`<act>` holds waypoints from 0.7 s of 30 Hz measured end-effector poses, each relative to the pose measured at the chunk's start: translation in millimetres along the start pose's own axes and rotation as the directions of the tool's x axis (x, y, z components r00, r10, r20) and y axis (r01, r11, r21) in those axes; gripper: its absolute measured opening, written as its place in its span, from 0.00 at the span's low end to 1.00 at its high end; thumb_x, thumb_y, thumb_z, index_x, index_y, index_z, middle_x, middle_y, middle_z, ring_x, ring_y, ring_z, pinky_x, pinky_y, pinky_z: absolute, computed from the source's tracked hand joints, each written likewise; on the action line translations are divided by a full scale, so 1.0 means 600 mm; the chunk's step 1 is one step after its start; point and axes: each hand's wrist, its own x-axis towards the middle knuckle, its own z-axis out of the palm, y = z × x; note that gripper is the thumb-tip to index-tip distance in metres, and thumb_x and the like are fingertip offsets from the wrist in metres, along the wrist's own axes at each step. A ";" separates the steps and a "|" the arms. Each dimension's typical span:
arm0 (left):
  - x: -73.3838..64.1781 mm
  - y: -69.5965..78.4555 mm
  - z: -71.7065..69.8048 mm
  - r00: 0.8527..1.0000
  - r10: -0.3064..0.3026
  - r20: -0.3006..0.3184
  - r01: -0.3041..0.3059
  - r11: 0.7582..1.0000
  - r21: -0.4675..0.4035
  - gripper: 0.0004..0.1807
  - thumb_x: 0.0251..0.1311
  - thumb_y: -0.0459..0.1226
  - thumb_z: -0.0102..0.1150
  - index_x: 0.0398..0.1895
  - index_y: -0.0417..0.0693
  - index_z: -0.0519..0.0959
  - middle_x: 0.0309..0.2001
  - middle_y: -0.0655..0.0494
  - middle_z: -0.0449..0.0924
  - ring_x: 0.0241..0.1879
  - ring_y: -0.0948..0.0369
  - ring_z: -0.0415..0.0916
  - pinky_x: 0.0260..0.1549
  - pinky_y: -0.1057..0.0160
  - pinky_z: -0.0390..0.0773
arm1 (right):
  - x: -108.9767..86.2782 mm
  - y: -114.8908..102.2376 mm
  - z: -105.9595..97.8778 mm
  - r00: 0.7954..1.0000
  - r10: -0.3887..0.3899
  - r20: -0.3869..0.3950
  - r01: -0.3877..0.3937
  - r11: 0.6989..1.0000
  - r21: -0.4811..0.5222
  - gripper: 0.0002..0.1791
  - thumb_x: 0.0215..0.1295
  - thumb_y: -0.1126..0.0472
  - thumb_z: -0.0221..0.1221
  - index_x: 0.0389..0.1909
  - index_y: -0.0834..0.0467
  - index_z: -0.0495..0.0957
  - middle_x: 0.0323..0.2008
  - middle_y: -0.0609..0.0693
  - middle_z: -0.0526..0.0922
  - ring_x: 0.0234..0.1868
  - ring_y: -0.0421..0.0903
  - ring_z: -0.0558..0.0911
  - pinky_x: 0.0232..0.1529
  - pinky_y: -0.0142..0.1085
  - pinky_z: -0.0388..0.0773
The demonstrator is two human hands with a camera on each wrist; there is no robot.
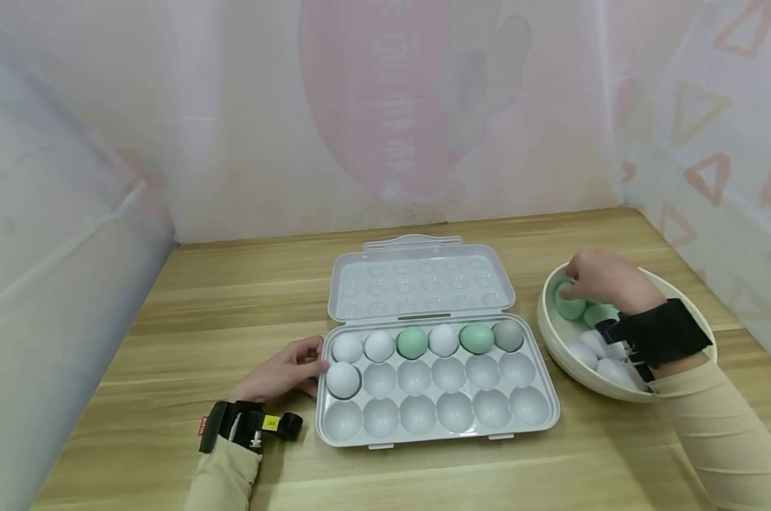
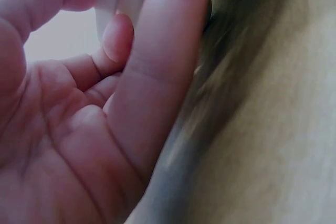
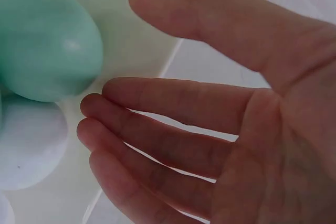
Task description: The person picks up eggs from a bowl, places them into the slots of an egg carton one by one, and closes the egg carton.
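Against pale printed sheeting, on a wood-grain table: pinching with the left hand the left edge of an egg tray with seven eggs in its back and middle rows; reaching into a cream bowl with the right hand, digits apart, just beside a green egg.

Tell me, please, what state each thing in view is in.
Lid: open, laid back.
Egg carton: partly filled, front row empty.
Eggs in the carton: seated singly, back row full, one at the middle row's left end.
Bowl: upright, holding green and white eggs.
Left hand: holding the carton's left edge.
Right hand: beside a green egg, not gripping it.
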 end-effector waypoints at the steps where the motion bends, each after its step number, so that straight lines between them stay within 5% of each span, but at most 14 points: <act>1: 0.000 0.000 0.000 1.000 -0.001 -0.001 0.001 1.000 -0.003 0.07 0.68 0.30 0.49 0.39 0.33 0.65 0.40 0.45 0.73 0.36 0.55 0.78 0.31 0.58 0.83 | 0.000 0.002 0.002 1.000 0.003 0.002 -0.003 1.000 0.003 0.19 0.49 0.62 0.65 0.11 0.54 0.64 0.14 0.43 0.62 0.17 0.42 0.64 0.20 0.34 0.60; 11: 0.000 0.001 0.004 1.000 -0.007 -0.003 0.007 1.000 -0.013 0.07 0.66 0.28 0.51 0.40 0.32 0.65 0.41 0.45 0.73 0.37 0.54 0.79 0.32 0.57 0.83 | -0.004 0.009 0.017 0.999 0.047 -0.003 -0.047 0.999 -0.003 0.07 0.49 0.62 0.66 0.22 0.58 0.77 0.18 0.47 0.70 0.21 0.46 0.69 0.22 0.36 0.64; 21: 0.001 0.000 0.006 1.000 0.002 0.003 -0.002 1.000 -0.014 0.07 0.63 0.26 0.50 0.40 0.32 0.64 0.39 0.47 0.75 0.38 0.56 0.79 0.32 0.57 0.83 | -0.008 0.008 0.021 0.998 0.061 -0.023 -0.061 0.998 0.003 0.13 0.46 0.67 0.66 0.34 0.67 0.76 0.26 0.51 0.76 0.27 0.50 0.72 0.25 0.38 0.68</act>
